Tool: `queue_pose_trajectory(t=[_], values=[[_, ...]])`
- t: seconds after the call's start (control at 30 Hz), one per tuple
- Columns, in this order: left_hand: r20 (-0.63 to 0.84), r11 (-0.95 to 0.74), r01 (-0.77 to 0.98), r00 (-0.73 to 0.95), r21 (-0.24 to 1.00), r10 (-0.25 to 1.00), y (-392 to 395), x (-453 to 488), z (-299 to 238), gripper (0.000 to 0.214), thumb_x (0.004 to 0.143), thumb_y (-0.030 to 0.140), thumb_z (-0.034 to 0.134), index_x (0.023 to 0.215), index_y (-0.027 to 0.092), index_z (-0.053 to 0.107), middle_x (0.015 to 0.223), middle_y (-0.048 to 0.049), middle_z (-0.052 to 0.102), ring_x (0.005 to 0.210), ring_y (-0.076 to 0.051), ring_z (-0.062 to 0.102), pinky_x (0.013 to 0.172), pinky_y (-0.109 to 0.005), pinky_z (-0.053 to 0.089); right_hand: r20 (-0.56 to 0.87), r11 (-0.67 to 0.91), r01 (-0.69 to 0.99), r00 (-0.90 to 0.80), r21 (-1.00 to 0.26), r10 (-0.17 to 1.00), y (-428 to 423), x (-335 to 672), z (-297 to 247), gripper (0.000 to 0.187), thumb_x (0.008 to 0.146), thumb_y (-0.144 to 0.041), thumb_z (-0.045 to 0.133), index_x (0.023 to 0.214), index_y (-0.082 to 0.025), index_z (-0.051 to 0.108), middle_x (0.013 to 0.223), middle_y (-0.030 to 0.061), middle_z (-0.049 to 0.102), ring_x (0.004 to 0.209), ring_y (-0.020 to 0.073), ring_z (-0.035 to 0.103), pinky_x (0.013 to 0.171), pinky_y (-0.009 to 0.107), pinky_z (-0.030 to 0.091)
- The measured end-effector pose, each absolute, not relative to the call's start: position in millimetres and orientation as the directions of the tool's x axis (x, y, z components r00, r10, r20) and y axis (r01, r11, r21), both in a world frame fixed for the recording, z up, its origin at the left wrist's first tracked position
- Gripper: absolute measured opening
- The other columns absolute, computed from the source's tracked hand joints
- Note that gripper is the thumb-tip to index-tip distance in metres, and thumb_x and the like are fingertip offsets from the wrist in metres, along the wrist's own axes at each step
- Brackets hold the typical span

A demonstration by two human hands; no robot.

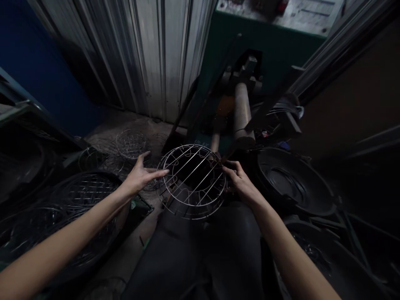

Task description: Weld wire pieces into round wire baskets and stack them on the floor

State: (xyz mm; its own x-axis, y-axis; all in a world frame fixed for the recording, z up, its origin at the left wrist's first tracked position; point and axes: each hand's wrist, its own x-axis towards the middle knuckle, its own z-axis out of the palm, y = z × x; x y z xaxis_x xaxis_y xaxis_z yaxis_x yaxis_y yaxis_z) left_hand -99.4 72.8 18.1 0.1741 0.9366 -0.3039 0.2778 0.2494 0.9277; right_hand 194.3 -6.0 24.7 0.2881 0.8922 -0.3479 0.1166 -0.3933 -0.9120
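Note:
A round wire rack (192, 177) with parallel bars across its top ring and bent wire loops around its side is held level above my lap. My left hand (142, 173) grips its left rim, the thumb lying over the ring and the index finger raised off it. On the opposite rim, my right hand (237, 179) has its thumb and fingers closed on the wire. The fingertips beneath the rack are partly hidden. Just past the rack stands a green machine (206, 96) with a thick metal cylinder arm (243, 108) reaching toward me.
On my left, a dark container (120, 216) holds wire rings and grids. Similar wire racks (131, 143) lie on the floor behind it. To the right are a round black basin (293, 181) and another basin (337, 258) with small wire pieces. Corrugated metal sheeting (150, 54) lines the back.

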Motion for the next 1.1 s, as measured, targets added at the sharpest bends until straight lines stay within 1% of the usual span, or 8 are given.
queue_pose_trajectory(t=[0.2,0.37,0.57,0.7,0.8,0.93,1.03,1.1], values=[[-0.295,0.237,0.273,0.195,0.932,0.936,75.7,-98.4,23.3,0.112,0.053,0.044,0.083,0.142,0.019,0.02,0.081,-0.0066,0.072,0.098,-0.027,0.066,0.103,-0.049,0.035,-0.368,-0.408,0.099,0.279,-0.908,0.887,-4.8,193.6,26.6,0.045,0.076,-0.053,0.059,0.112,-0.031,0.044,0.089,-0.0014,0.052,0.067,0.012,0.054,0.051,0.023,0.05],[-0.307,0.252,0.274,0.182,0.928,0.934,75.7,-95.6,28.9,0.113,0.053,0.044,0.084,0.142,0.019,0.02,0.08,-0.0061,0.072,0.097,-0.027,0.066,0.102,-0.047,0.037,-0.352,-0.386,0.082,0.267,-0.919,0.897,-3.7,194.7,23.3,0.043,0.077,-0.052,0.059,0.111,-0.031,0.044,0.091,-0.0011,0.053,0.064,0.0115,0.054,0.052,0.026,0.052],[-0.301,0.247,0.269,0.179,0.931,0.937,78.5,-95.7,28.1,0.11,0.053,0.042,0.084,0.141,0.021,0.022,0.081,-0.0069,0.072,0.094,-0.028,0.067,0.101,-0.049,0.038,-0.341,-0.373,0.095,0.25,-0.923,0.906,-3.7,198.3,17.5,0.045,0.078,-0.053,0.057,0.115,-0.032,0.043,0.09,0.0,0.053,0.068,0.0135,0.057,0.052,0.025,0.052],[-0.278,0.213,0.306,0.186,0.928,0.942,83.5,-98.4,25.9,0.108,0.053,0.042,0.085,0.141,0.023,0.025,0.082,-0.0065,0.072,0.096,-0.029,0.066,0.102,-0.051,0.036,-0.323,-0.356,0.106,0.246,-0.928,0.914,-2.1,201.1,11.5,0.048,0.078,-0.055,0.057,0.118,-0.033,0.043,0.096,0.0014,0.054,0.074,0.0153,0.059,0.051,0.024,0.052],[-0.271,0.208,0.286,0.2,0.935,0.942,84.3,-99.3,23.9,0.108,0.053,0.041,0.085,0.141,0.022,0.024,0.081,-0.0066,0.072,0.092,-0.027,0.068,0.103,-0.051,0.035,-0.316,-0.344,0.084,0.242,-0.935,0.917,-1.7,202.9,11.6,0.048,0.078,-0.054,0.058,0.118,-0.033,0.043,0.095,0.0015,0.055,0.076,0.0157,0.059,0.051,0.024,0.053],[-0.29,0.239,0.241,0.206,0.941,0.935,80.3,-99.3,17.1,0.111,0.053,0.037,0.086,0.142,0.023,0.021,0.08,-0.0065,0.072,0.088,-0.025,0.069,0.102,-0.051,0.036,-0.35,-0.363,0.04,0.189,-0.931,0.918,-7.5,207.6,19.0,0.043,0.082,-0.054,0.053,0.119,-0.033,0.044,0.099,0.0031,0.055,0.08,0.0165,0.06,0.057,0.028,0.055],[-0.304,0.262,0.217,0.195,0.94,0.932,77.2,-99.2,7.9,0.113,0.052,0.034,0.087,0.142,0.023,0.02,0.08,-0.007,0.071,0.093,-0.026,0.068,0.102,-0.053,0.035,-0.386,-0.392,0.014,0.134,-0.92,0.912,-14.2,213.0,21.0,0.036,0.087,-0.051,0.047,0.119,-0.034,0.043,0.109,0.0046,0.054,0.079,0.0147,0.061,0.062,0.031,0.055],[-0.309,0.267,0.215,0.189,0.939,0.932,75.8,-99.5,0.7,0.113,0.053,0.034,0.087,0.142,0.022,0.019,0.079,-0.0069,0.07,0.097,-0.027,0.066,0.103,-0.053,0.033,-0.386,-0.392,0.015,0.151,-0.92,0.91,-17.1,215.9,18.8,0.036,0.088,-0.046,0.048,0.121,-0.034,0.038,0.11,0.0045,0.053,0.076,0.0127,0.061,0.064,0.03,0.055]])
